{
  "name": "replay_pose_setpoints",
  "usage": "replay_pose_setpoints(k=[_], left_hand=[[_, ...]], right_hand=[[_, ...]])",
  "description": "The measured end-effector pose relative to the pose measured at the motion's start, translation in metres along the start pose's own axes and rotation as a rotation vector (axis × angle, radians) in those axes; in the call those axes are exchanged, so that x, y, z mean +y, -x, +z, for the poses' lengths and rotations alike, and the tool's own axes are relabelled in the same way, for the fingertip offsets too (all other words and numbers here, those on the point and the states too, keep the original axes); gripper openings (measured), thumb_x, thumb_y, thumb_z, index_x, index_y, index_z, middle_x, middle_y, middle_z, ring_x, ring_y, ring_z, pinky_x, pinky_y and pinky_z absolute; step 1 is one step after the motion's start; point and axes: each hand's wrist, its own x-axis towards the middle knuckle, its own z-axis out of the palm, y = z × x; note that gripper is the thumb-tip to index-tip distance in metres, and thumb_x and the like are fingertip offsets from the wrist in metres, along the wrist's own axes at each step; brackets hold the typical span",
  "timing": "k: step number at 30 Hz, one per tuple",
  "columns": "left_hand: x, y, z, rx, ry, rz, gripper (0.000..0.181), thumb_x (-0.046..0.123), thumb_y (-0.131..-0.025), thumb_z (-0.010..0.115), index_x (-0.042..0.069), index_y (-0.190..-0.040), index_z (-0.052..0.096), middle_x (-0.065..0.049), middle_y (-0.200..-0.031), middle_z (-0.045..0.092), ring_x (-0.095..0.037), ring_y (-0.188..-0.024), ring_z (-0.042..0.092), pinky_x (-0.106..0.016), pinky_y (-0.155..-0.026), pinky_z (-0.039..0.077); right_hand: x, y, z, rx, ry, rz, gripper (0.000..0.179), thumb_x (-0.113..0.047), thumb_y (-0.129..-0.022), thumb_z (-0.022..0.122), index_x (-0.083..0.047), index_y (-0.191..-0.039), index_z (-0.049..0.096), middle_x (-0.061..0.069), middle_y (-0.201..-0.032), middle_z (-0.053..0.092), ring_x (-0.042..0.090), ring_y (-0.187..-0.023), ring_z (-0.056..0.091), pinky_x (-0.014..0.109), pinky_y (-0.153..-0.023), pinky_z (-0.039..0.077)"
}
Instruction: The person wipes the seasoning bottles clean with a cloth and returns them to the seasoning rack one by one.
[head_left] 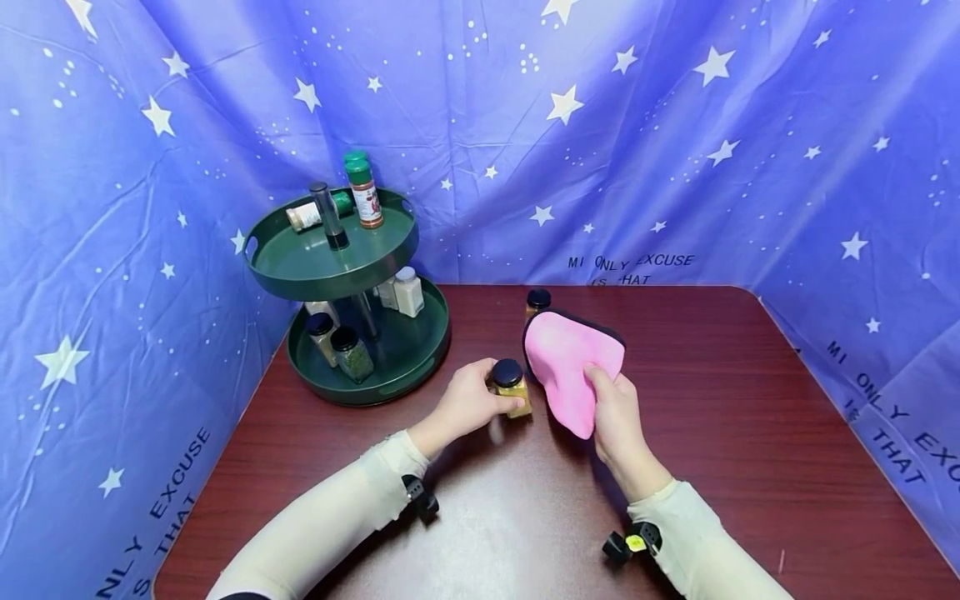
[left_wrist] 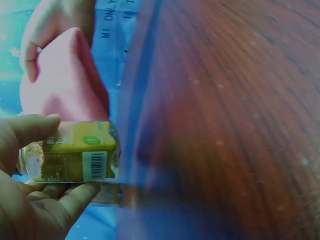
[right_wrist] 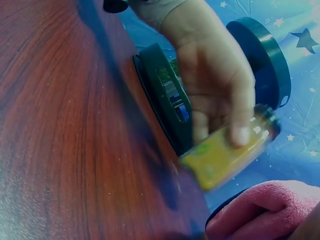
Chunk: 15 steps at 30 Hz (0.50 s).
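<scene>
My left hand grips a small glass spice jar with a black lid and a yellow label, thumb on one side and fingers on the other. In the left wrist view the barcode on the jar faces the camera. My right hand holds a folded pink cloth with a dark edge, just to the right of the jar. Behind the cloth, another black-lidded jar stands partly hidden on the table. In the right wrist view the cloth shows a fluffy surface at the lower right.
A two-tier dark green turntable rack stands at the left. On its upper tray are green-capped bottles, one lying down. Several jars stand on the lower tray. The brown table ends at a starry blue curtain.
</scene>
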Motion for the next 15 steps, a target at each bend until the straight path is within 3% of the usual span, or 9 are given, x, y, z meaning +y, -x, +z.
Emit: replay_pose_setpoints(k=[10,15], left_hand=[[0.018,0.005,-0.019,0.102,0.2,0.04,0.044,0.023,-0.077,0.091,0.007,-0.111,0.068,-0.005,-0.103,0.073,-0.017,-0.092,0.066,-0.031,-0.081,0.058],[0.024,0.008,-0.019,0.14,0.336,0.048,0.046,0.02,-0.077,0.091,0.006,-0.114,0.066,-0.008,-0.106,0.072,-0.017,-0.094,0.067,-0.031,-0.085,0.059]], right_hand=[[0.008,0.007,0.008,-0.02,0.022,-0.005,0.015,-0.013,-0.103,0.054,0.0,-0.099,0.06,-0.004,-0.078,0.069,0.006,-0.071,0.066,0.023,-0.067,0.056],[0.009,0.015,0.017,-0.098,-0.094,0.059,0.013,-0.01,-0.104,0.048,-0.002,-0.106,0.058,-0.002,-0.085,0.072,0.008,-0.08,0.07,0.026,-0.073,0.059]])
